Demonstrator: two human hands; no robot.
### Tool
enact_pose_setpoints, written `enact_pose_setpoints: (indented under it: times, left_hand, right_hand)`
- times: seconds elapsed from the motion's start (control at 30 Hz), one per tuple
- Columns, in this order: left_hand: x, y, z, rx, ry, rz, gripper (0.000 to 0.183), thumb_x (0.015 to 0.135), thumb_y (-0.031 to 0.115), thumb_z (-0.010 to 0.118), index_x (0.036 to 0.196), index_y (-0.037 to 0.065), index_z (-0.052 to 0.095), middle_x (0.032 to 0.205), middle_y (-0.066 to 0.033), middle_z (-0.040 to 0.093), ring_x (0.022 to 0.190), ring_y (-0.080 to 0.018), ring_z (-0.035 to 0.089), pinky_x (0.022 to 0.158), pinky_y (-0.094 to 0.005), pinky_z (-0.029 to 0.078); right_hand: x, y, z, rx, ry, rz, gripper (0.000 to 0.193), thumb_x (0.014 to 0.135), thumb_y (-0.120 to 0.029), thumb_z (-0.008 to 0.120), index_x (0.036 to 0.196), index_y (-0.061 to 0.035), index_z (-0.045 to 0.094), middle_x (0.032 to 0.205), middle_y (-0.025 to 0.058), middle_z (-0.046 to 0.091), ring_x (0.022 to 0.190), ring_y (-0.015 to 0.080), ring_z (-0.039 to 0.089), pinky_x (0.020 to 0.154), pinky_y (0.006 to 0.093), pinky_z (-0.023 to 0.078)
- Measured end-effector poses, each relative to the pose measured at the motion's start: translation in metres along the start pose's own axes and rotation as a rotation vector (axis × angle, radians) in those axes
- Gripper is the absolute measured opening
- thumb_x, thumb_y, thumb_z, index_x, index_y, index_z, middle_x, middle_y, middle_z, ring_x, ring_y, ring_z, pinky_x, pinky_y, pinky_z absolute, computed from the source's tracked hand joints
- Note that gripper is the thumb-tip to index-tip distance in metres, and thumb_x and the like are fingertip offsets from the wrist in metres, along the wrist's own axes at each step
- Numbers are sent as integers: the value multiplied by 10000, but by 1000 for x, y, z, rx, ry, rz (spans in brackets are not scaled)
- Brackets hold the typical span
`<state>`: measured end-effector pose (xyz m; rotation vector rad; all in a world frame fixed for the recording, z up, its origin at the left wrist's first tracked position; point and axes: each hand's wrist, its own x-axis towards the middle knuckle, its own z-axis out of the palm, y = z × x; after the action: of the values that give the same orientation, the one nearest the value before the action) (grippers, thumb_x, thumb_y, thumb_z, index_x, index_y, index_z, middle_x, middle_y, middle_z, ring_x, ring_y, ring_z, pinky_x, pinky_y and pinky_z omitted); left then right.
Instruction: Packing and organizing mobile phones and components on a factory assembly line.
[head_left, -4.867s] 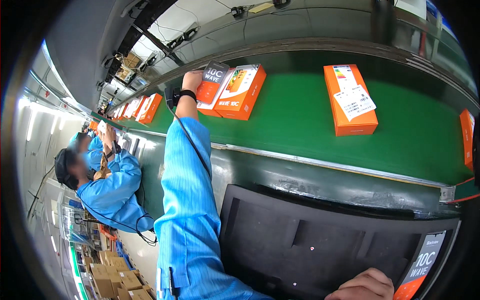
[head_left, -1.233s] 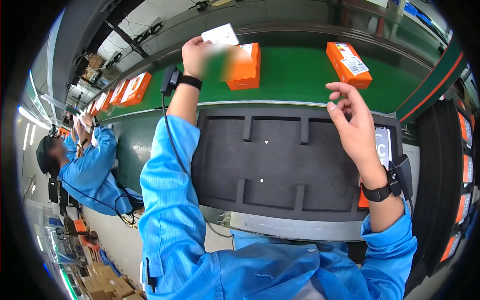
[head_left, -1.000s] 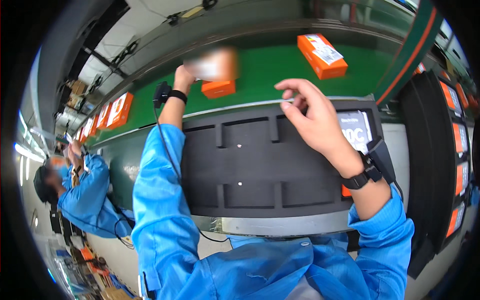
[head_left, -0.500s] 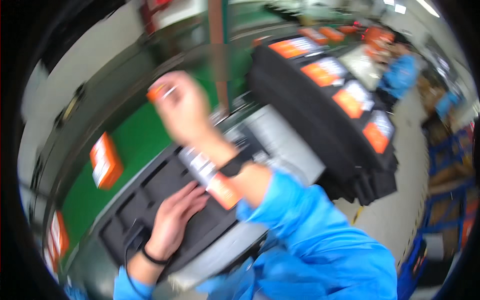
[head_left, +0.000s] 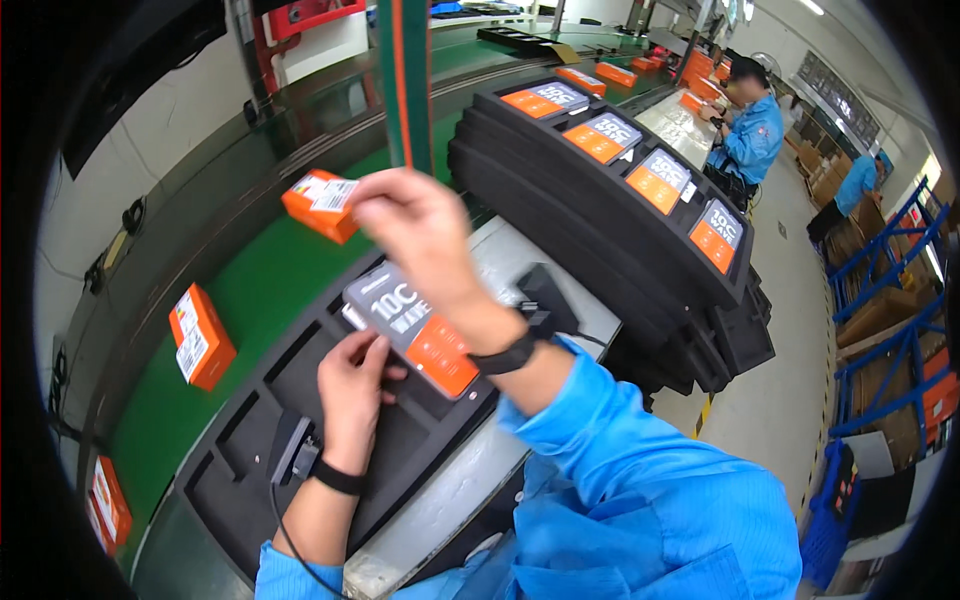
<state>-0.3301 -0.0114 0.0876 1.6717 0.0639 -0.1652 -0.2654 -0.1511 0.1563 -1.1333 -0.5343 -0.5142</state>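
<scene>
My left hand [head_left: 352, 395] is over a black foam tray [head_left: 232, 440], fingers curled with the tips by the left edge of a flat grey-and-orange phone-like piece [head_left: 415, 335]. That piece lies in the tray; whether the fingers grip it or a small item is hidden. Beyond it, my right hand [head_left: 425, 225], slightly blurred, has its fingers drawn together. Its fingertips overlap the right end of an orange box [head_left: 322, 205] with a white label, on the green belt [head_left: 265, 290]. I cannot make out whether anything is in them. My forearm passes over the phone-like piece's right side.
More orange boxes [head_left: 203, 338] lie along the belt. At right, a tall stack of black foam trays [head_left: 570, 220] carries several grey-and-orange pieces on top. A black device [head_left: 550, 297] with a cable is on the pale table. A green post [head_left: 405, 90] rises ahead; co-workers in blue stand farther right.
My right hand has drawn back to the right, uncovering more of the orange box. My left fingers, spread flat before, have curled beside the phone-like piece. The view has shifted slightly.
</scene>
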Motion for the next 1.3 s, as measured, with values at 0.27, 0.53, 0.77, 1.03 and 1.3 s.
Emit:
enact_pose_setpoints:
  times: [0.27,0.53,0.77,1.03,1.3]
  left_hand:
    - [0,-2,-1,-279,-78,91,250,945,147,599,1124,-24,632,948,-74,705,783,-121,675,671,-232,527]
    - [-1,21,-71,-583,86,159,238,965,183,585,1119,6,629,1021,-99,692,865,-167,681,750,-287,558]
    - [-12,15,-158,-406,251,128,337,981,197,548,1232,-27,570,1075,-100,670,937,-180,661,821,-321,535]
    - [-33,-9,-172,-297,326,102,263,967,112,482,1150,-15,621,976,-66,692,741,-118,653,733,-243,527]
    - [-37,-17,-182,-384,114,84,359,1013,276,456,1250,35,577,1117,-93,670,923,-163,662,832,-290,513]
  right_hand:
    - [-48,7,-116,-307,194,236,143,911,-31,558,997,-6,670,849,2,623,748,67,539,710,224,444]
    - [-51,3,-79,-1196,-537,-94,323,838,-156,669,1157,-103,656,1170,88,622,1141,289,550,982,402,423]
    - [-34,10,-60,-1412,-1009,-342,446,782,-228,712,1199,-98,620,1208,58,595,1170,265,523,988,403,395]
    - [-14,10,-28,-1405,-1147,-36,502,771,-315,756,1185,-86,587,1170,85,582,1147,294,511,974,420,376]
    - [-1,-7,-20,-1301,-1286,107,459,608,-140,822,953,-83,526,908,97,569,951,319,543,867,379,408]
